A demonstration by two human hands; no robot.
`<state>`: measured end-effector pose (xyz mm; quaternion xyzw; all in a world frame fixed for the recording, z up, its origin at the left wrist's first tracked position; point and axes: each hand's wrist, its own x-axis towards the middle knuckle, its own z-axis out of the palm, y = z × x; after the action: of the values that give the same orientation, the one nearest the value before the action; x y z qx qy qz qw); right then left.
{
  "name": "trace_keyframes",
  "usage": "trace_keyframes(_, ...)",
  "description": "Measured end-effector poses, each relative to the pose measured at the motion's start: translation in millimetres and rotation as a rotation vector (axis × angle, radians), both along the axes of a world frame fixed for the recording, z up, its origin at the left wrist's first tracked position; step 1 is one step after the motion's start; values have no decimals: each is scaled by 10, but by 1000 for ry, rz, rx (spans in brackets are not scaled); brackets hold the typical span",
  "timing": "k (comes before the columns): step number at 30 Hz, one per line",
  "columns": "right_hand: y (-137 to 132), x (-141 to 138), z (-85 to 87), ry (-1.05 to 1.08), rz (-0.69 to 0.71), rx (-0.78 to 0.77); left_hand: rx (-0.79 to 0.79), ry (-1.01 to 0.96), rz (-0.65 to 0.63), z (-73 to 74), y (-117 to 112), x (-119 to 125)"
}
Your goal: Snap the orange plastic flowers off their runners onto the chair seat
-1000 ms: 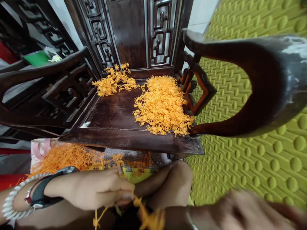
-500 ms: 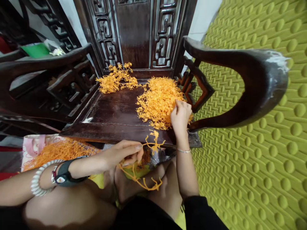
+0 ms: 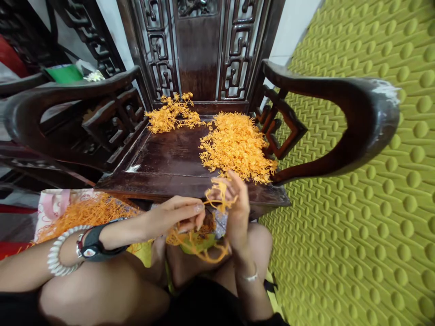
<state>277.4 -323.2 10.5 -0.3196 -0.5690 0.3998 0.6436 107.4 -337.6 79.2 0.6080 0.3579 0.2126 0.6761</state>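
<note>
Orange strands (image 3: pixel 219 197) tangle between my hands: my left hand (image 3: pixel 176 216) pinches them closed, and my right hand (image 3: pixel 236 213) curls around a tuft just beside it. At 12 o'clock, a larger heap (image 3: pixel 236 145) lies on the carved dark wood armchair seat (image 3: pixel 163 156); more strands fill a pink-handled bag (image 3: pixel 50 210) at 9 o'clock.

Tangled orange strands (image 3: pixel 220 195) hung in a clump; a large heap (image 3: pixel 237 145) and a smaller one (image 3: pixel 171 114) lay on the dark wooden chair seat (image 3: pixel 166 156)
</note>
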Motion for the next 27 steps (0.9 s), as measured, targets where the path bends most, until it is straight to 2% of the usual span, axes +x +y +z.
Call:
trace_keyframes(1,-124,-98,-19,19,41,-29,-5,3,-38,-15,-7,16)
trace_keyframes(3,-272,-236,-36,46,-14,-64,-41,-18,-110,-58,-23,48)
trace_keyframes(5,-314,-285,-19,106,-116,-93,-84,-42,-160,-104,-45,69)
trace_keyframes(7,-316,-265,25,240,-126,-163,-95,-44,-198,-136,-71,75)
trace_keyframes(10,-357,-168,111,452,-4,-274,-19,2,-260,-123,-115,66)
trace_keyframes(12,-429,-86,167,522,92,-302,55,51,-313,-71,-140,53)
trace_keyframes(17,-620,95,299,680,401,-301,101,88,-453,84,-180,0)
trace_keyframes(19,-654,113,342,704,468,-272,133,90,-486,111,-195,-14)
trace_keyframes(21,-668,88,365,687,427,-228,160,92,-508,121,-213,-9)
trace_keyframes(24,-691,62,361,628,292,-184,166,76,-536,129,-239,19)
trace_keyframes(27,-751,247,391,558,136,-163,165,67,-573,140,-245,-24)
